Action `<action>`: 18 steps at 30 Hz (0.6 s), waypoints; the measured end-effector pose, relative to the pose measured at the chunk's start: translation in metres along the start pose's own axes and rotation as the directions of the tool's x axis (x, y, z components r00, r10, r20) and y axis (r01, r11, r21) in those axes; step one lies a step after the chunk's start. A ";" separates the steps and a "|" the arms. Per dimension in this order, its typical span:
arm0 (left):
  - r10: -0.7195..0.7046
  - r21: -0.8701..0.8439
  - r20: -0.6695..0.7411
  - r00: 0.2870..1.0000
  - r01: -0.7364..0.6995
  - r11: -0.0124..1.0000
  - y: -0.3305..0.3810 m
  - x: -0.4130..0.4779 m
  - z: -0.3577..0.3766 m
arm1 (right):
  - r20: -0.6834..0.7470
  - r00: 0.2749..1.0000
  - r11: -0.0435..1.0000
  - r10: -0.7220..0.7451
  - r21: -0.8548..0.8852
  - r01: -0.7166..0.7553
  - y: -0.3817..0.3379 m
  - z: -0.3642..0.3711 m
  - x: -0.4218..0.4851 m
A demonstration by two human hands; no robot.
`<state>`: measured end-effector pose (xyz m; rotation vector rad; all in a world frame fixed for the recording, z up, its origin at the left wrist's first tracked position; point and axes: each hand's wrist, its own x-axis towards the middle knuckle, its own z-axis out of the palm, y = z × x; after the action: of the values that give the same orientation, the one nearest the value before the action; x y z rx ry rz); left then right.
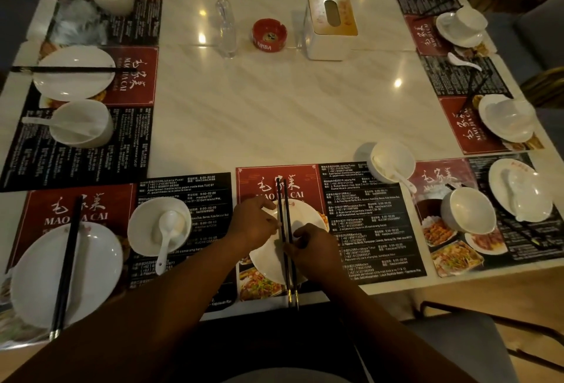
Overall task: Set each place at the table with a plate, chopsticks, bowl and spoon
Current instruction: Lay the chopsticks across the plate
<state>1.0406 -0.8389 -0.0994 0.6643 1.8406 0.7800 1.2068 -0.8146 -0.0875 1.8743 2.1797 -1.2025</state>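
Down at the bottom centre of the frame, nearest me, both hands are at one place setting. A white plate (265,263) sits on a printed placemat (366,224), and a pair of dark chopsticks (284,224) lies across it, running from the near table edge up past the far rim. The right hand (314,248) has its fingers curled, with the tips pinching the pair about mid-length. The left hand (254,224) rests on the plate's left side with a fingertip against the sticks; whether it pinches them or merely steadies them I cannot tell.

Those sticks look light, stiff and smooth, so I'd expect them to roll on the glaze. Holding both together near the middle seems the sound grip. The plate looks glazed and breakable and is best shifted by its rim.

Just right of this mat and a little farther up, a bowl (399,153) with a spoon (403,179) in it stands on the bare table (274,108). It probably belongs to this place. I'd lift it by the wall, since the loose spoon may slide.

Farther off, mid-table toward the top of the frame, stand a clear glass (226,28), a red ashtray (269,35) and a tissue box (331,25).
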 end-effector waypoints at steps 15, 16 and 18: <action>0.047 0.035 -0.029 0.998 -0.046 0.998 0.002 0.001 -0.005 | 0.012 1.000 1.000 -0.007 -0.029 0.008 -0.006 0.002 0.000; 0.059 0.044 -0.036 0.998 -0.058 0.997 0.002 0.001 -0.007 | 0.013 1.000 1.000 -0.005 -0.030 0.006 -0.005 0.002 0.000; 0.091 0.082 -0.072 0.993 -0.085 0.993 0.001 0.002 -0.011 | 0.017 1.000 0.999 -0.013 -0.036 0.014 -0.004 0.002 0.000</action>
<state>1.0297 -0.8389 -0.0961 0.7803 1.9299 0.8032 1.2025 -0.8152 -0.0866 1.8325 2.1942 -1.1682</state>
